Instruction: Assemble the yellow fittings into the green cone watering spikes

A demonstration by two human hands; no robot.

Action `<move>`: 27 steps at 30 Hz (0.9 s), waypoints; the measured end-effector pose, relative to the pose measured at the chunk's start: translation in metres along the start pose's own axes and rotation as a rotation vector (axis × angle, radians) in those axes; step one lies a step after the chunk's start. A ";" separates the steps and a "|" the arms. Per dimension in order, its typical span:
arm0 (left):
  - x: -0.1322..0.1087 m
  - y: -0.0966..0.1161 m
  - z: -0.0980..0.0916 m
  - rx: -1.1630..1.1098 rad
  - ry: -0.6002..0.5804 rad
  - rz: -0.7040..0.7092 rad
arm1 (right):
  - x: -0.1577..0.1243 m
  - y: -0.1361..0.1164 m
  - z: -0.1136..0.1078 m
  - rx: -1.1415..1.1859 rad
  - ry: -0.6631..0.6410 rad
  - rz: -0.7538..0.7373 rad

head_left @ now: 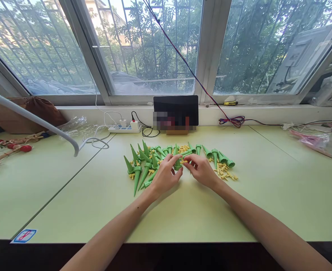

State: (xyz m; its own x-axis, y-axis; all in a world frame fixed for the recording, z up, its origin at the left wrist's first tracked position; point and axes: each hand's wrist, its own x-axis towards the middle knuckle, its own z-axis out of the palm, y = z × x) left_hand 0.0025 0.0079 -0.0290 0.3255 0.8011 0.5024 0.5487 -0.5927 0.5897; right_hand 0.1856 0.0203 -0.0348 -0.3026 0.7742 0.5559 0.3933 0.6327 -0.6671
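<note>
Between the fingers and thumb of my left hand (165, 176) is a green plastic watering spike (177, 162), tip pointing up and away. My right hand (202, 170) pinches a small yellow plastic valve (184, 162) right beside that spike; whether the two parts touch is hard to make out. To the left, green spikes (137, 177) lie and stand in a pile, some with yellow pieces at their wide ends. More green spikes (214, 155) lie beyond my right hand, near a scatter of loose yellow valves (225, 172). My hands partly hide the middle of the pile.
Behind the pile a dark-screened tablet (175, 111) leans against the window sill. A white power strip (125, 128) with plugs and cables stands to its left. A white curved lamp arm (41, 114) crosses the left side. Wooden toys with red balls (26, 148) lie far left.
</note>
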 end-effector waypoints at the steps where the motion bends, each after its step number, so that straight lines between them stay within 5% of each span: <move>1: 0.000 0.000 0.000 0.000 0.000 0.000 | 0.000 0.000 0.000 0.001 0.001 -0.001; 27: 0.000 0.000 0.000 0.009 -0.003 0.017 | 0.000 -0.002 0.001 0.043 -0.047 0.085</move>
State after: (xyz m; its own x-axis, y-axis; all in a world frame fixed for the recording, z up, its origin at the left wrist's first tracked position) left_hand 0.0025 0.0076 -0.0289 0.3375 0.7909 0.5104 0.5497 -0.6058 0.5752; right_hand 0.1839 0.0188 -0.0337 -0.3103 0.8243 0.4735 0.3823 0.5643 -0.7317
